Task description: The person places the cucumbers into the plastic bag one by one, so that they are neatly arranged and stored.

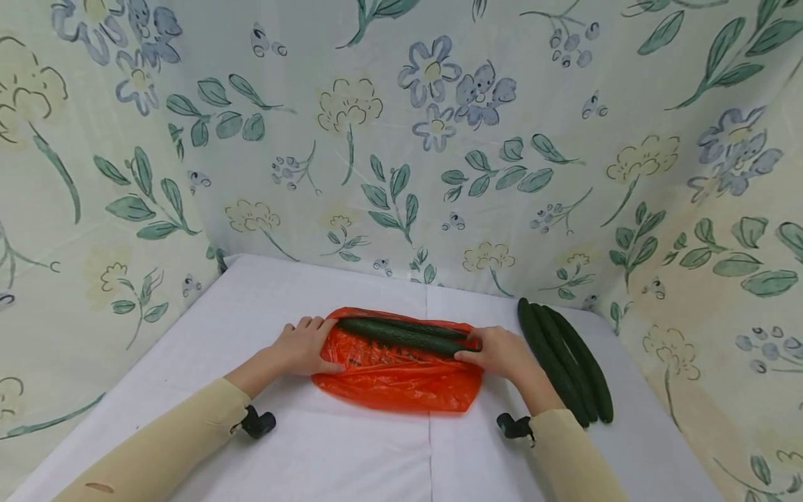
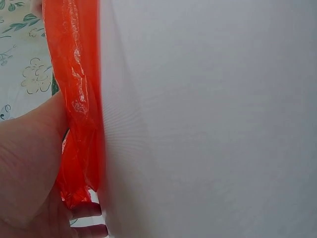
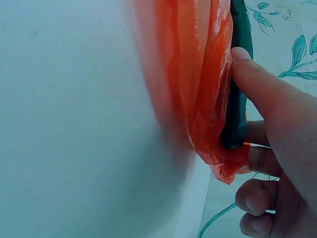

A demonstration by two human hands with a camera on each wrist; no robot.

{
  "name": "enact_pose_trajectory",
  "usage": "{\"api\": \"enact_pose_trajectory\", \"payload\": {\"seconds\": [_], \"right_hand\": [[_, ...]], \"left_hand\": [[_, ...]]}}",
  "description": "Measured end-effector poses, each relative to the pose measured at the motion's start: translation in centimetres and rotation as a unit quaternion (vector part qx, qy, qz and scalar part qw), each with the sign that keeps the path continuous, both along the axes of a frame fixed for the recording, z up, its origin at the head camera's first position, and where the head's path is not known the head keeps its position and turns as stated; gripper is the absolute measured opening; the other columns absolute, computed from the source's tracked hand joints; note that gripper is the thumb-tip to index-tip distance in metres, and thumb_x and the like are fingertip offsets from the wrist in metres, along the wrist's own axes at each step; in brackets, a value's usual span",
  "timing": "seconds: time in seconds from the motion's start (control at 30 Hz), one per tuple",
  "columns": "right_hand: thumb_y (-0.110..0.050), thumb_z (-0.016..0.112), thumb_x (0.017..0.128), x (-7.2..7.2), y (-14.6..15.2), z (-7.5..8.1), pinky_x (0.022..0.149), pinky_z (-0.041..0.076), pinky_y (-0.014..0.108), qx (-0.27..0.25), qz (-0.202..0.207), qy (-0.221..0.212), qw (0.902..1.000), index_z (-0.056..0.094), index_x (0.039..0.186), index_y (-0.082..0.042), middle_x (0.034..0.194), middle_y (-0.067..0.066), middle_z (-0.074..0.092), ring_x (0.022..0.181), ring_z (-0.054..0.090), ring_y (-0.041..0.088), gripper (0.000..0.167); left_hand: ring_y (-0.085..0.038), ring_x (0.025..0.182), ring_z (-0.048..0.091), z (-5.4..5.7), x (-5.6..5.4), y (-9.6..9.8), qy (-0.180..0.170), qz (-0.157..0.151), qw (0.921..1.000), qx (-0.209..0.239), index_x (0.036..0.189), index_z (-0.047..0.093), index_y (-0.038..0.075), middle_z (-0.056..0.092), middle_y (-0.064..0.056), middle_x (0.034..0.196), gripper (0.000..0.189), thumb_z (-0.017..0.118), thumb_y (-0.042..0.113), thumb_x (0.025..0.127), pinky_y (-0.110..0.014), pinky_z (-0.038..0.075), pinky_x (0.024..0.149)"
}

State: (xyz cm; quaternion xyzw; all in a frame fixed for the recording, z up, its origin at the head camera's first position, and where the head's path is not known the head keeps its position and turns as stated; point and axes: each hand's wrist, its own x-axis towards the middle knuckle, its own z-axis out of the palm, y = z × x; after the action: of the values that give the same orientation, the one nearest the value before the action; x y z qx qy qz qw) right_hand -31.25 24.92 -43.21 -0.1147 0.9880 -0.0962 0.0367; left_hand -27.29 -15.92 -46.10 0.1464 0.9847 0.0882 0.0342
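Against flower-printed cloth (image 1: 251, 167), two slender, bumpy-skinned cucumbers (image 1: 401, 335) were laid across a crinkled red plastic bag (image 1: 401, 390), seemingly steadied from both ends: the bag was gripped by the left hand (image 1: 305, 347), the nearer cucumber's tip pinched by the right hand (image 1: 502, 351). Three spare cucumbers (image 1: 574, 362) were bunched on the white-covered table (image 1: 351, 453).

Dark printing (image 1: 394, 360) on red plastic bag (image 1: 408, 396), too small, creased to read.
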Motion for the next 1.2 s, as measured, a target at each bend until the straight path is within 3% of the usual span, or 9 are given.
{"api": "enact_pose_trajectory", "payload": {"seconds": [0.5, 0.6, 0.7, 0.83, 0.97, 1.03, 1.2], "right_hand": [[-0.07, 0.071, 0.079, 0.0, -0.3, 0.5, 0.063, 0.052, 0.03, 0.052, -0.009, 0.042, 0.9977, 0.075, 0.102, -0.017, 0.074, -0.002, 0.064, 0.07, 0.056, 0.017, 0.058], [-0.062, 0.073, 0.082, -0.1, -0.5, 0.7, 0.066, 0.055, 0.032, 0.047, -0.008, 0.042, 0.998, 0.075, 0.11, -0.016, 0.081, 0.001, 0.067, 0.072, 0.057, 0.018, 0.054], [-0.052, 0.079, 0.082, -0.1, -1.0, 0.8, 0.068, 0.057, 0.032, 0.027, -0.012, 0.011, 0.9995, 0.073, 0.122, -0.019, 0.098, 0.003, 0.069, 0.08, 0.057, 0.02, 0.052], [-0.042, 0.083, 0.082, 0.3, -1.4, 0.7, 0.08, 0.06, 0.042, -0.009, -0.018, -0.025, 0.9995, 0.074, 0.119, -0.023, 0.125, 0.01, 0.066, 0.104, 0.06, 0.027, 0.042], [-0.036, 0.084, 0.082, 0.2, -1.2, -0.2, 0.097, 0.052, 0.058, -0.05, -0.011, -0.02, 0.9985, 0.075, 0.115, -0.024, 0.146, 0.016, 0.054, 0.129, 0.052, 0.037, 0.036], [-0.034, 0.084, 0.083, 0.1, -1.1, -0.7, 0.099, 0.051, 0.057, -0.072, -0.007, -0.019, 0.9972, 0.075, 0.116, -0.024, 0.144, 0.016, 0.054, 0.129, 0.052, 0.036, 0.035], [-0.031, 0.084, 0.083, -0.2, -1.0, -1.3, 0.093, 0.056, 0.046, -0.097, 0.006, -0.013, 0.9952, 0.076, 0.114, -0.022, 0.12, 0.005, 0.063, 0.108, 0.057, 0.024, 0.033]], "left_hand": [[-0.042, 0.135, 0.041, -0.2, 0.0, 0.0, -0.002, 0.003, 1.0, 0.003, 0.154, 0.036, 0.011, 0.047, -0.018, 0.147, 0.109, 0.072, 0.075, 0.073, -0.065, 0.039, 0.103], [-0.042, 0.135, 0.041, -0.2, 0.0, 0.0, 0.0, 0.001, 1.0, 0.004, 0.154, 0.036, 0.012, 0.047, -0.018, 0.147, 0.109, 0.071, 0.076, 0.073, -0.065, 0.039, 0.103], [-0.042, 0.135, 0.041, 0.0, 0.1, -0.1, 0.001, 0.001, 1.0, 0.003, 0.154, 0.036, 0.012, 0.047, -0.018, 0.147, 0.109, 0.072, 0.076, 0.073, -0.065, 0.04, 0.102], [-0.043, 0.135, 0.041, 0.3, 0.2, -0.2, 0.0, 0.003, 1.0, -0.001, 0.153, 0.037, 0.011, 0.047, -0.019, 0.147, 0.108, 0.072, 0.074, 0.074, -0.066, 0.039, 0.102], [-0.042, 0.134, 0.041, 0.4, 0.1, -0.1, 0.0, 0.003, 1.0, 0.0, 0.153, 0.037, 0.011, 0.047, -0.019, 0.146, 0.107, 0.073, 0.073, 0.074, -0.066, 0.04, 0.102], [-0.042, 0.134, 0.041, 0.5, 0.2, 0.0, -0.003, 0.003, 1.0, 0.002, 0.153, 0.037, 0.011, 0.047, -0.019, 0.146, 0.106, 0.073, 0.073, 0.074, -0.066, 0.04, 0.103], [-0.042, 0.134, 0.041, 0.4, 0.3, 0.1, -0.009, 0.004, 0.9999, 0.006, 0.153, 0.037, 0.011, 0.047, -0.019, 0.146, 0.107, 0.074, 0.072, 0.073, -0.067, 0.039, 0.103]]}}
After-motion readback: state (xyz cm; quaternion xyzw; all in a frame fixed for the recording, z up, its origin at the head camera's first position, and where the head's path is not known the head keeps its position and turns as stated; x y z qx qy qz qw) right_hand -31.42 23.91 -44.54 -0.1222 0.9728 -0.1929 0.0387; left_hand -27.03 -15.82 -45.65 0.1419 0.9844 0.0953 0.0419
